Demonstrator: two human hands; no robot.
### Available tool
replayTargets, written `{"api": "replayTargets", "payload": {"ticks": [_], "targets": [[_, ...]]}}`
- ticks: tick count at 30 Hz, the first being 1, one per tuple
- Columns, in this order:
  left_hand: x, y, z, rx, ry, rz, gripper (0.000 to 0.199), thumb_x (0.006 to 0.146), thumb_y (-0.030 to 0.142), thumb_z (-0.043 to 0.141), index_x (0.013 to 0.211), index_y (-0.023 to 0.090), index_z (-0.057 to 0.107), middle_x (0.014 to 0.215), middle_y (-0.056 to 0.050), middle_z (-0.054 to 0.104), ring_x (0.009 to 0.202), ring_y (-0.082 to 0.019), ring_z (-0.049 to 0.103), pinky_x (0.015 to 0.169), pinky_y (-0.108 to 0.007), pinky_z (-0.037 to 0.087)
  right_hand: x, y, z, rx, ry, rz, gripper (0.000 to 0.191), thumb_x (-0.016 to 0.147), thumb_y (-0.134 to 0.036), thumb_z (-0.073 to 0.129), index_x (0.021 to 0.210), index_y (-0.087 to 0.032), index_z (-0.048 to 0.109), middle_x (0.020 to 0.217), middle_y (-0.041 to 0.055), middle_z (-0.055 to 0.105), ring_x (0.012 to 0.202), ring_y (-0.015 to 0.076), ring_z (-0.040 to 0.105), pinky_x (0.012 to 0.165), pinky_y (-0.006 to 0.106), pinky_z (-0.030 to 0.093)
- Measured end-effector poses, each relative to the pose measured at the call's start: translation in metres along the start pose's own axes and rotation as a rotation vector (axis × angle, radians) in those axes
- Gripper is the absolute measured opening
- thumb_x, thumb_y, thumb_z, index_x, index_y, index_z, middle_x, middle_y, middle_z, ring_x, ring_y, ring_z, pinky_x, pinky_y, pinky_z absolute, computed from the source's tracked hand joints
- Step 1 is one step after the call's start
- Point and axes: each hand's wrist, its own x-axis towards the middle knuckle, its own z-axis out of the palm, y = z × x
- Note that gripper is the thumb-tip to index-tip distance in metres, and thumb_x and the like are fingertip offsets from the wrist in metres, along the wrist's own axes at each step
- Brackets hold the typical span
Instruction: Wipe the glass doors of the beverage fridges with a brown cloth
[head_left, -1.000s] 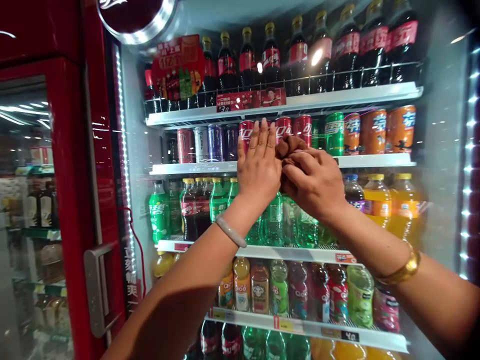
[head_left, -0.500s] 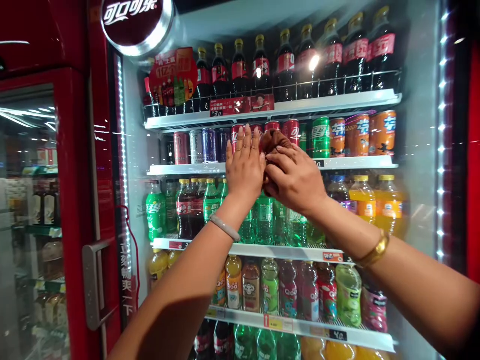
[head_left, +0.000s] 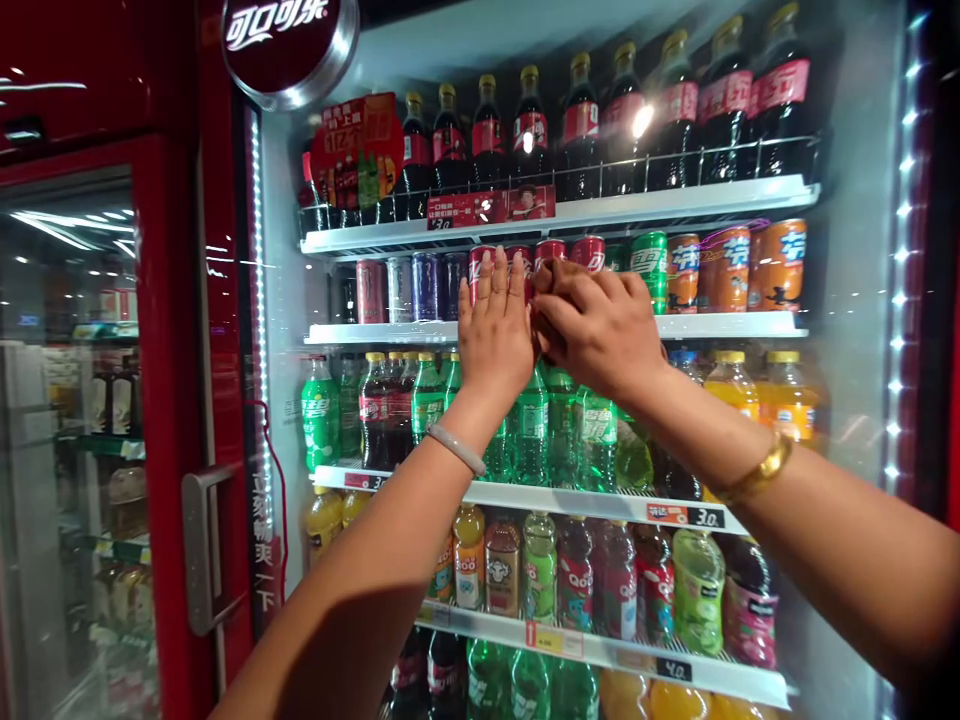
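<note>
My left hand lies flat against the glass door of a drinks fridge, its fingers stretched upward. Close to its right, my right hand is curled, fingertips toward the left hand. A dark brown shape shows at the right fingertips; whether it is a cloth or the fingers' reflection in the glass I cannot tell. Behind the hands, red cola cans stand on a shelf, partly hidden. Green soda bottles are on the shelf below.
Cola bottles line the top shelf. Juice bottles fill a lower one. A grey door handle is at the left, beside a red frame and another glass-fronted cabinet. A round lit sign sits above.
My right hand has turned and its knuckles have risen, showing less of the brown shape. The left hand stays flat. The fridge has shifted slightly right in view.
</note>
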Motion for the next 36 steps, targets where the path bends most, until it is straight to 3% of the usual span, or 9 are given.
{"api": "replayTargets", "payload": {"ticks": [4, 8, 11, 15, 18, 21, 26, 31, 36], "targets": [[-0.001, -0.002, -0.001, -0.009, 0.01, 0.011, 0.063, 0.104, 0.025, 0.028, 0.166, 0.017, 0.019, 0.174, -0.008, 0.017, 0.162, -0.022, 0.008, 0.133, -0.048, 0.001, 0.035, 0.032, 0.005, 0.024, 0.022, 0.205, 0.028, 0.095, -0.036, 0.055, 0.118, -0.025, 0.067, 0.126, 0.0132, 0.064, 0.112, 0.0316, 0.051, 0.087, 0.048, 0.034], [-0.002, -0.001, 0.0, 0.004, 0.013, 0.008, 0.063, 0.104, 0.026, 0.027, 0.165, 0.016, 0.019, 0.175, -0.008, 0.015, 0.162, -0.021, 0.008, 0.133, -0.046, 0.003, 0.003, 0.03, -0.005, -0.01, 0.091, 0.358, 0.05, 0.088, -0.034, 0.064, 0.137, -0.023, 0.061, 0.15, 0.0187, 0.05, 0.122, 0.0384, 0.05, 0.09, 0.052, 0.036], [-0.002, 0.002, 0.001, 0.004, 0.014, -0.003, 0.063, 0.104, 0.025, 0.027, 0.166, 0.017, 0.017, 0.175, -0.007, 0.015, 0.162, -0.021, 0.007, 0.133, -0.047, 0.002, -0.02, 0.003, -0.009, -0.005, 0.033, 0.229, 0.048, 0.091, -0.035, 0.06, 0.138, -0.025, 0.059, 0.147, 0.0152, 0.056, 0.118, 0.0378, 0.053, 0.089, 0.054, 0.039], [0.0, 0.004, -0.001, -0.022, -0.003, -0.025, 0.064, 0.103, 0.025, 0.029, 0.166, 0.019, 0.016, 0.174, -0.007, 0.016, 0.162, -0.022, 0.007, 0.133, -0.049, 0.003, 0.006, 0.01, -0.003, 0.057, -0.065, 0.009, 0.033, 0.094, -0.033, 0.057, 0.126, -0.033, 0.065, 0.137, 0.0074, 0.063, 0.116, 0.0324, 0.054, 0.091, 0.051, 0.041], [0.0, 0.006, -0.004, -0.033, -0.024, -0.043, 0.065, 0.103, 0.025, 0.03, 0.166, 0.016, 0.017, 0.175, -0.01, 0.013, 0.163, -0.024, 0.006, 0.133, -0.05, 0.002, 0.027, 0.045, -0.005, 0.052, 0.046, 0.172, 0.046, 0.092, -0.033, 0.06, 0.137, -0.026, 0.059, 0.147, 0.015, 0.053, 0.12, 0.0338, 0.052, 0.091, 0.049, 0.042], [-0.002, 0.015, -0.005, -0.044, -0.037, -0.064, 0.067, 0.103, 0.025, 0.031, 0.166, 0.014, 0.014, 0.175, -0.011, 0.01, 0.163, -0.026, 0.003, 0.132, -0.054, 0.0, 0.012, 0.057, -0.015, -0.023, 0.094, 0.333, 0.05, 0.088, -0.034, 0.064, 0.136, -0.019, 0.06, 0.141, 0.0207, 0.055, 0.116, 0.0361, 0.053, 0.087, 0.05, 0.042], [-0.001, 0.047, 0.001, -0.078, -0.05, 0.038, 0.063, 0.102, 0.021, 0.026, 0.164, 0.013, 0.02, 0.174, -0.01, 0.015, 0.162, -0.022, 0.007, 0.132, -0.049, -0.004, -0.022, 0.034, -0.021, -0.075, 0.012, 0.182, 0.024, 0.094, -0.038, 0.056, 0.111, -0.026, 0.067, 0.124, 0.0115, 0.065, 0.107, 0.0319, 0.056, 0.083, 0.048, 0.042], [0.019, 0.072, 0.0, -0.101, -0.031, 0.035, 0.064, 0.101, 0.024, 0.03, 0.164, 0.017, 0.024, 0.173, -0.007, 0.02, 0.162, -0.022, 0.01, 0.132, -0.048, -0.008, -0.001, 0.091, -0.018, -0.047, 0.037, 0.178, 0.029, 0.097, -0.036, 0.053, 0.123, -0.025, 0.063, 0.12, 0.0126, 0.065, 0.107, 0.028, 0.053, 0.087, 0.046, 0.04], [0.024, 0.095, 0.001, -0.14, -0.052, 0.081, 0.065, 0.1, 0.022, 0.03, 0.165, 0.017, 0.022, 0.173, -0.006, 0.021, 0.162, -0.022, 0.007, 0.132, -0.049, -0.008, -0.046, 0.109, -0.036, -0.163, 0.169, 0.296, 0.027, 0.089, -0.036, 0.063, 0.112, -0.023, 0.068, 0.118, 0.0156, 0.066, 0.104, 0.0308, 0.054, 0.084, 0.048, 0.041]]}}
